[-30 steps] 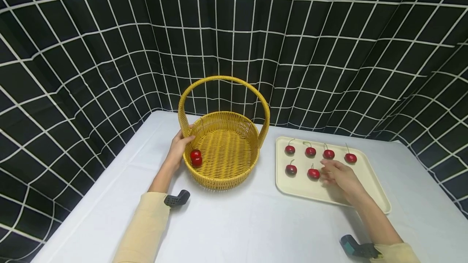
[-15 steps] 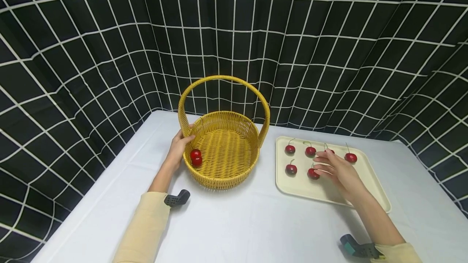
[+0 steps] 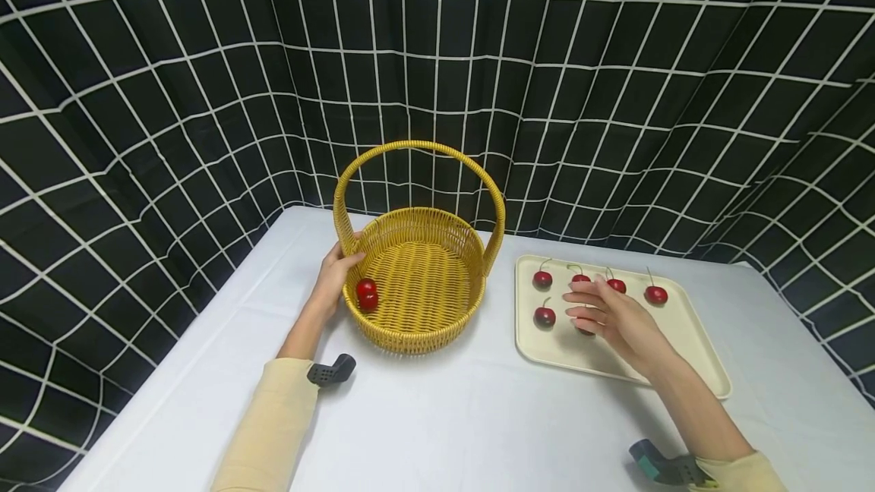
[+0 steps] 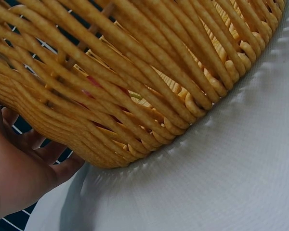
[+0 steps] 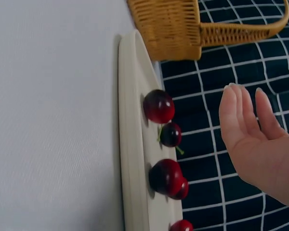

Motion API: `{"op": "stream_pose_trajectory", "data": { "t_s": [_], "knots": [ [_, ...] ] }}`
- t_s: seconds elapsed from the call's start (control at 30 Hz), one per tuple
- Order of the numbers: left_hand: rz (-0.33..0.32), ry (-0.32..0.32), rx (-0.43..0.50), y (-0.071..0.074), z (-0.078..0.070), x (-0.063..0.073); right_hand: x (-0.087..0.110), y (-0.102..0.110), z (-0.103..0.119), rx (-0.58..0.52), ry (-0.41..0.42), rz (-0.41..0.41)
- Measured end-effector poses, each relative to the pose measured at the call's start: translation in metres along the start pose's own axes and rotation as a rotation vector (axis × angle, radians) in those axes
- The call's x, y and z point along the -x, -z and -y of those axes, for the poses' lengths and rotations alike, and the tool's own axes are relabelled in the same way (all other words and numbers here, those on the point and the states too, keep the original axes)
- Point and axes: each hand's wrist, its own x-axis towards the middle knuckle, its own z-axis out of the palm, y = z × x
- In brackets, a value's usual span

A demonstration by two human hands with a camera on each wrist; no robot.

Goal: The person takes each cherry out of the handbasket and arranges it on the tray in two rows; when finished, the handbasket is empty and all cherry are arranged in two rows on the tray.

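A yellow wicker basket [image 3: 413, 344] with a tall hoop handle stands on the table. My left hand [image 3: 333, 278] grips its left side, the thumb over the rim and the fingers outside; the left wrist view shows this hand [image 4: 26, 168] against the weave. Two red cherries [image 3: 367, 296] lie inside at the left. To the right, a cream tray [image 3: 683, 355] bears several cherries with stems, such as a dark one [image 3: 544, 317]. Above the tray hovers my right hand [image 3: 629, 329], fingers extended and holding nothing. It partly hides a cherry [image 3: 584, 327] beneath it.
A white cloth [image 3: 472, 416] covers the table. Black curtains [image 3: 437, 59] with a white grid stand behind and at both sides. The basket's handle [image 3: 418, 146] arches well above its rim. Each wrist wears a dark camera mount, such as the left mount [image 3: 331, 370].
My right hand has risen from beside a front-row cherry and shifted left above the tray. The left hand, the basket and the cherries stay where they were.
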Motion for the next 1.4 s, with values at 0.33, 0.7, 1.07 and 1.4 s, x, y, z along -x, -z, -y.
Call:
{"op": "stream_pose_trajectory", "data": {
  "t_s": [0.33,0.7,1.07,1.4],
  "knots": [
    [0.003,0.008,0.002,0.001,0.0,-0.001,-0.005,-0.015,0.004,0.011,0.004,0.052],
    [0.004,-0.001,0.011,0.0,0.0,0.0,-0.016,-0.037,0.015,0.063,-0.018,0.09],
    [0.005,-0.006,0.012,0.0,0.0,0.0,-0.032,-0.059,0.022,0.12,-0.017,0.091],
    [-0.001,0.001,0.004,0.0,0.0,0.0,-0.04,-0.081,0.029,0.11,-0.042,0.127]
  ]
}}
